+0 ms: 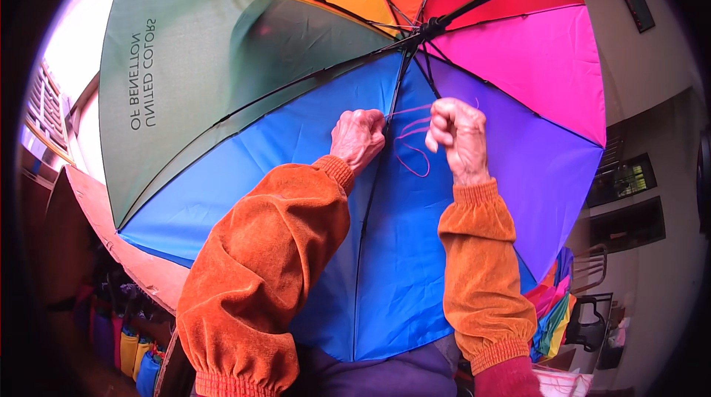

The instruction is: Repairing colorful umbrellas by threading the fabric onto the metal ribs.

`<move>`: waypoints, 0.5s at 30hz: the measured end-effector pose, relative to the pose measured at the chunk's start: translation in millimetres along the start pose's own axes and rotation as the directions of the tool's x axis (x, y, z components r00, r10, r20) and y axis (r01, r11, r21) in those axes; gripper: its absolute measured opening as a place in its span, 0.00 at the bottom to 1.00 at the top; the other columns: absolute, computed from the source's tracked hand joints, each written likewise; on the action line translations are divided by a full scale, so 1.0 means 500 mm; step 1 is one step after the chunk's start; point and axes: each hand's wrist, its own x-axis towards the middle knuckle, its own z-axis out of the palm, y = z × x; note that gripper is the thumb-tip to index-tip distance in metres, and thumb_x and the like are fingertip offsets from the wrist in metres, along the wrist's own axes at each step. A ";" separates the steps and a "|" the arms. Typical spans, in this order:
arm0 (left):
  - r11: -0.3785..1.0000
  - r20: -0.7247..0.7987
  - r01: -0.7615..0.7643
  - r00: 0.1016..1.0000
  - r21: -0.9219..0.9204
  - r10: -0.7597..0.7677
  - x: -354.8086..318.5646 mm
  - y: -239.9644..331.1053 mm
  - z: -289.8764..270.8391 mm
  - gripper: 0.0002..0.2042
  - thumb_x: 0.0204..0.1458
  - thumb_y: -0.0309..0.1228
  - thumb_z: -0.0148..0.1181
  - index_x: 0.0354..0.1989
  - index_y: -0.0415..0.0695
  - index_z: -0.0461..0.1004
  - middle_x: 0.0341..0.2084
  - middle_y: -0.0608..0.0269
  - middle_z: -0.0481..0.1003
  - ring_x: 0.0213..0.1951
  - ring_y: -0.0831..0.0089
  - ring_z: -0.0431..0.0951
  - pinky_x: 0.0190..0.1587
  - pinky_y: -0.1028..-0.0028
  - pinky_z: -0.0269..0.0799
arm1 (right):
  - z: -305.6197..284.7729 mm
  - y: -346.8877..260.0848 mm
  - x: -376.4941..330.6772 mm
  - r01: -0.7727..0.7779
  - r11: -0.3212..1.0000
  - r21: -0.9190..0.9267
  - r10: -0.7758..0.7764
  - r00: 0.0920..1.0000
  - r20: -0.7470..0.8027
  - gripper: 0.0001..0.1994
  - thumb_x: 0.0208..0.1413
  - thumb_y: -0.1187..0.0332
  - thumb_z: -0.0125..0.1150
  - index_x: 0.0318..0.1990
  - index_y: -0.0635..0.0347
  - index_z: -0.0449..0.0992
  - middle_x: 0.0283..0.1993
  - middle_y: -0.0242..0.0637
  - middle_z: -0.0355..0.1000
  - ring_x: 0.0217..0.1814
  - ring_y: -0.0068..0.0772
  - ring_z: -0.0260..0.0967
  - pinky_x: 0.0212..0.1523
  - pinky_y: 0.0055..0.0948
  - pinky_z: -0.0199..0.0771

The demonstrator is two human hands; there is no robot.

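An opened rainbow umbrella (415,271) fills the view, its inside facing me. Black ribs run out from the hub (429,29), and a curved black shaft leads off to the upper right. My left hand (359,136) is closed in a pinch on a black rib (368,204) over the blue cloth. Just to the right, over the purple panel, my right hand (461,138) is closed on a thin pink-purple thread (415,171). The thread stretches between both hands and hangs in a loose loop. Whether a needle is in the right fingers cannot be seen.
A pink-topped table edge (133,249) curves behind the umbrella at left. Below it are several folded umbrellas (129,349). More rainbow cloth (552,312) and a metal-framed chair (592,267) are at lower right. My lap (378,376) lies under the umbrella's near edge.
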 end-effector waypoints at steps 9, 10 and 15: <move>0.949 -0.213 -0.040 0.971 0.314 0.111 0.011 -0.025 0.015 0.09 0.49 0.31 0.48 0.27 0.38 0.70 0.23 0.46 0.74 0.29 0.49 0.74 0.31 0.56 0.69 | 0.074 0.013 -0.104 -0.191 0.968 0.161 0.176 0.979 0.101 0.08 0.49 0.73 0.53 0.22 0.66 0.68 0.14 0.28 0.56 0.09 0.15 0.47 0.09 0.22 0.56; 0.947 -0.213 -0.048 0.969 0.319 0.121 0.014 -0.027 0.010 0.09 0.49 0.31 0.48 0.27 0.38 0.70 0.23 0.46 0.74 0.29 0.49 0.74 0.31 0.56 0.69 | 0.070 0.007 -0.108 -0.181 0.969 0.166 0.166 0.981 0.101 0.08 0.49 0.73 0.53 0.22 0.66 0.68 0.14 0.28 0.56 0.09 0.15 0.47 0.09 0.22 0.56; 0.989 -0.297 0.114 0.951 0.093 -0.082 0.018 -0.009 -0.042 0.12 0.49 0.36 0.52 0.28 0.38 0.72 0.20 0.52 0.74 0.25 0.58 0.74 0.29 0.63 0.69 | 0.038 0.001 -0.130 -0.123 0.968 -0.218 0.165 0.969 0.186 0.12 0.50 0.69 0.55 0.18 0.66 0.68 0.12 0.31 0.59 0.10 0.18 0.54 0.10 0.22 0.58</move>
